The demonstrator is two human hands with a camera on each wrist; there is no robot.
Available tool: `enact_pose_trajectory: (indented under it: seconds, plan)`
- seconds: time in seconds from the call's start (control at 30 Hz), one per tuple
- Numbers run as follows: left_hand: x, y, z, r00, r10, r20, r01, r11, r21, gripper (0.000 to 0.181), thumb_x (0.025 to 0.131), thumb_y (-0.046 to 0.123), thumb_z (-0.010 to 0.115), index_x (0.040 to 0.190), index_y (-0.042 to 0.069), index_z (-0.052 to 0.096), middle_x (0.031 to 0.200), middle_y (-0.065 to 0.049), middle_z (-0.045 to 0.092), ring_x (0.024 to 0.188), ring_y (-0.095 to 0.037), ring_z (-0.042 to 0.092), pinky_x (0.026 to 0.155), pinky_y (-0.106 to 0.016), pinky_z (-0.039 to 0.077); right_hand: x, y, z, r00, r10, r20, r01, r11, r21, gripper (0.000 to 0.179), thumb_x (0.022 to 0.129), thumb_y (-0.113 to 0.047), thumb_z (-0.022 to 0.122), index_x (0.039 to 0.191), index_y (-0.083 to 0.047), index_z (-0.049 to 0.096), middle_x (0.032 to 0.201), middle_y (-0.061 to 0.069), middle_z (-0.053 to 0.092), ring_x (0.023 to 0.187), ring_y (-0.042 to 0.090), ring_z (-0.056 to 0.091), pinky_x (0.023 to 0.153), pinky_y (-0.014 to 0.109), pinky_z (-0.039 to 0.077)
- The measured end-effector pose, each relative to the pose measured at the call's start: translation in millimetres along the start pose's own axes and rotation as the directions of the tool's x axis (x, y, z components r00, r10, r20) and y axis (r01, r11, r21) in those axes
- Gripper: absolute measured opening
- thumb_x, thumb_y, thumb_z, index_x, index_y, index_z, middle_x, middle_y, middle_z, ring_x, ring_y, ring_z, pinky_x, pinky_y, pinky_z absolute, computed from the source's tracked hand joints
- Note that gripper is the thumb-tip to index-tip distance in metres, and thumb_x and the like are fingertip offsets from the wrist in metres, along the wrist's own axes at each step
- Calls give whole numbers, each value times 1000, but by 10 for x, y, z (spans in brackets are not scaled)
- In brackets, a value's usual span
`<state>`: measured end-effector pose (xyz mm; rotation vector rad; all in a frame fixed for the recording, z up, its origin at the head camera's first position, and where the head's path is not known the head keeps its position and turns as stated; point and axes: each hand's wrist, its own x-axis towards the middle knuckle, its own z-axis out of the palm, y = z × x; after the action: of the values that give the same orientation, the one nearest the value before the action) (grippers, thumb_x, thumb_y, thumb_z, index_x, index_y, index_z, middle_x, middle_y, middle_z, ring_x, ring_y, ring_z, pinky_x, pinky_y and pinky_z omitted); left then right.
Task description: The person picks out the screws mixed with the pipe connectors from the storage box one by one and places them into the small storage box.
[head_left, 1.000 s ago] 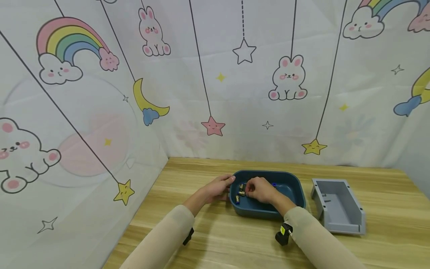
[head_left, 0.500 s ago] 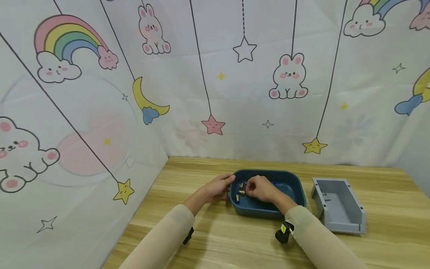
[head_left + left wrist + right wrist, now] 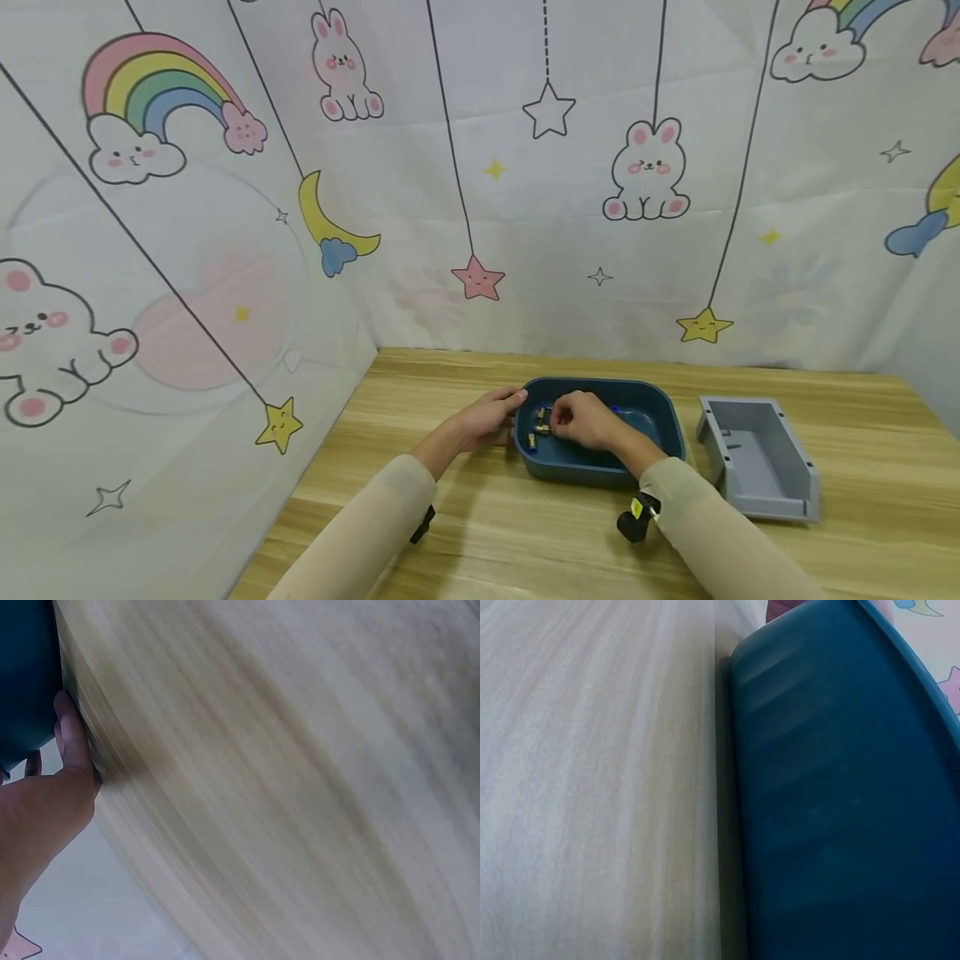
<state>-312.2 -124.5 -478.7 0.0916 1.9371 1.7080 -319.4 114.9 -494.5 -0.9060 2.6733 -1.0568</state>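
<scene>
In the head view, a dark blue tray stands on the wooden table with several small brass fittings at its left end; some have blue ends. My left hand rests against the tray's left outer wall, thumb at the rim. Its fingers lie fairly straight along the wall in the left wrist view. Inside the tray, my right hand has bent fingers and pinches at a brass fitting, mostly covered by the hand. In the right wrist view only the tray's side shows, without the right hand.
A grey storage bin with a low front stands right of the tray; small dark pieces show inside it. A blue bit lies behind the right hand. Patterned cloth closes off the back and left of the table.
The head view has shifted slightly. Both hands keep their places at the tray, and the fittings and the grey bin stay where they were.
</scene>
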Motion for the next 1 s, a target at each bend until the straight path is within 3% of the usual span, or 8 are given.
enact_pose_trajectory:
  seconds: [0.47,1.0]
  plan:
    - [10,3,-8,1000,-8,-9,8,1000,20,53,114,42,50,157,12,47,135,-11,63,116,-23,64,86,-37,61,34,14,-36,1000,2,16,-2,999,-38,15,93,-6,76,81,-14,71,78,-7,64,68,11,55,68,31,50]
    - [37,-19,-8,1000,6,-16,-5,1000,22,56,114,41,51,159,9,44,138,-14,62,116,-24,63,86,-38,61,-63,-10,-158,999,-31,20,33,994,-105,16,95,-4,75,84,-15,70,81,-7,64,70,9,56,68,31,51]
